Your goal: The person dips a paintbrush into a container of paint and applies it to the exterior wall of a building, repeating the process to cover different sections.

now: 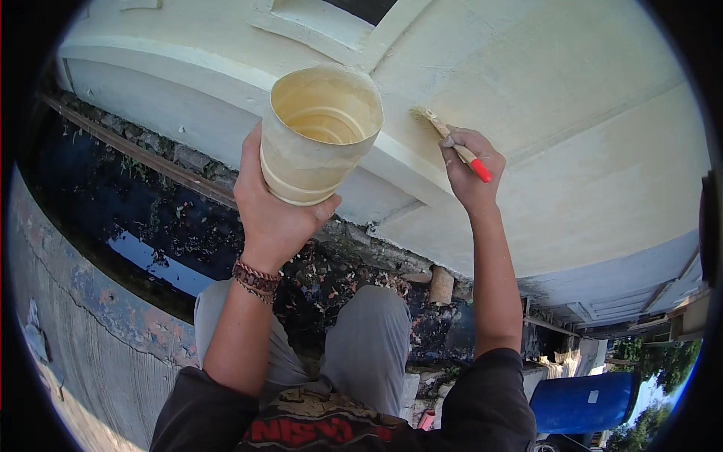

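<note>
My left hand (275,211) is wrapped round a cream plastic container (316,169) with a cut, uneven rim and ribbed sides. Its inside is coated with pale yellow paint. In my right hand (473,167) is a paintbrush (461,153) with a wooden handle and a red end, gripped between thumb and fingers. The paint-covered bristles point up and left, right at the pale cream wall (542,98). Between the container and the brush runs a raised moulding on that wall.
Below the wall lies a ditch of dark water (158,248) with floating debris. A long pole (143,154) runs along the wall's base. A short pipe (441,286) sticks out there. Concrete paving (98,339) borders the ditch at left; a blue barrel (580,403) stands at lower right.
</note>
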`<state>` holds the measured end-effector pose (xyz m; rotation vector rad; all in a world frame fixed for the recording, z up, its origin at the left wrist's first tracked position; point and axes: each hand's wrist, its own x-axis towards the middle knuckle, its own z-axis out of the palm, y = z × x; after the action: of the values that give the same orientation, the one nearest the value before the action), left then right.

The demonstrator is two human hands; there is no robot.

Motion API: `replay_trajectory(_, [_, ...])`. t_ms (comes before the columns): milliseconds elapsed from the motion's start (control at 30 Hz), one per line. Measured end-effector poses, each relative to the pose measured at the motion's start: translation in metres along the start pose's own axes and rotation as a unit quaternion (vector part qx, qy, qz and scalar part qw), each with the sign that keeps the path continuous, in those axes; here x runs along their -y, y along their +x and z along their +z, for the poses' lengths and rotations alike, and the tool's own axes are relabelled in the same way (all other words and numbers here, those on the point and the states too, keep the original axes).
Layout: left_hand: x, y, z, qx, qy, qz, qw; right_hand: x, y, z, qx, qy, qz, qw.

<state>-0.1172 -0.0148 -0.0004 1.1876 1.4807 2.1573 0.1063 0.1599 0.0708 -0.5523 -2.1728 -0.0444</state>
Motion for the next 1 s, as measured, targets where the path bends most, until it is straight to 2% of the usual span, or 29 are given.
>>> replay_trajectory(33, [0.000,0.000,-0.001,-0.005,0.006,0.007,1.000,0.005,0.000,0.001,0.005,0.004,-0.001,1.000])
replay_trajectory(133, [0.006,0.001,-0.002,0.001,-0.006,-0.004,1.000,0.007,-0.008,0.004,0.162,0.033,0.057,0.985])
replay_trajectory(167, [0.006,0.000,-0.002,0.005,-0.007,-0.006,1.000,0.002,-0.010,0.005,0.162,0.032,0.061,0.984])
replay_trajectory(233, [0.006,0.001,-0.002,-0.007,-0.012,-0.013,1.000,-0.006,-0.006,0.011,0.082,0.009,0.070,0.994])
replay_trajectory(267, [0.006,0.002,-0.003,-0.012,-0.009,-0.015,1.000,0.001,-0.004,0.008,0.053,-0.010,0.026,0.998])
replay_trajectory(300, [0.006,0.002,-0.004,-0.013,-0.003,-0.003,1.000,0.007,-0.004,0.008,0.057,-0.007,0.026,0.998])
replay_trajectory(367, [0.004,0.004,-0.003,-0.010,-0.001,0.010,1.000,0.016,-0.005,0.007,0.128,0.024,0.013,0.991])
replay_trajectory(400, [0.002,0.004,-0.003,-0.009,-0.011,-0.009,1.000,0.006,-0.008,0.013,0.210,-0.027,0.031,0.977])
replay_trajectory(433, [0.001,0.003,-0.003,-0.009,-0.021,-0.029,0.999,0.006,-0.010,0.011,0.211,-0.030,0.033,0.977])
replay_trajectory(533, [0.006,0.003,-0.004,-0.024,-0.013,-0.012,1.000,0.012,-0.008,0.016,0.050,-0.056,-0.019,0.997])
replay_trajectory(567, [0.007,0.003,-0.006,-0.027,-0.010,-0.013,0.999,0.015,-0.010,0.018,0.052,-0.053,-0.021,0.997])
replay_trajectory(633, [0.006,0.004,-0.005,-0.022,-0.018,-0.006,1.000,0.017,-0.016,0.016,0.155,0.005,0.007,0.988])
replay_trajectory(667, [0.005,0.003,-0.005,-0.018,-0.021,-0.007,1.000,0.010,-0.017,0.021,0.193,-0.027,0.026,0.980])
replay_trajectory(700, [0.004,0.002,-0.005,-0.016,-0.018,-0.011,1.000,0.003,-0.017,0.018,0.193,-0.031,0.028,0.980])
replay_trajectory(767, [0.004,0.003,-0.005,-0.021,-0.014,-0.013,1.000,-0.002,-0.007,0.014,0.044,-0.059,-0.021,0.997])
replay_trajectory(800, [0.004,0.003,-0.004,-0.021,-0.017,-0.008,1.000,0.005,-0.007,0.005,0.012,-0.098,-0.063,0.993])
replay_trajectory(833, [0.004,0.002,-0.004,-0.021,-0.020,-0.002,1.000,0.010,-0.004,0.004,0.012,-0.096,-0.063,0.993])
replay_trajectory(900, [0.002,0.002,-0.005,-0.017,-0.015,-0.006,1.000,0.015,-0.003,0.002,-0.186,-0.180,-0.192,0.947])
replay_trajectory(933, [0.001,0.002,-0.005,-0.012,-0.010,-0.008,1.000,0.015,-0.010,0.008,-0.187,-0.192,-0.179,0.947])
replay_trajectory(1000, [-0.001,0.002,-0.005,-0.013,-0.006,-0.005,1.000,0.007,-0.034,0.025,0.005,-0.265,-0.112,0.958])
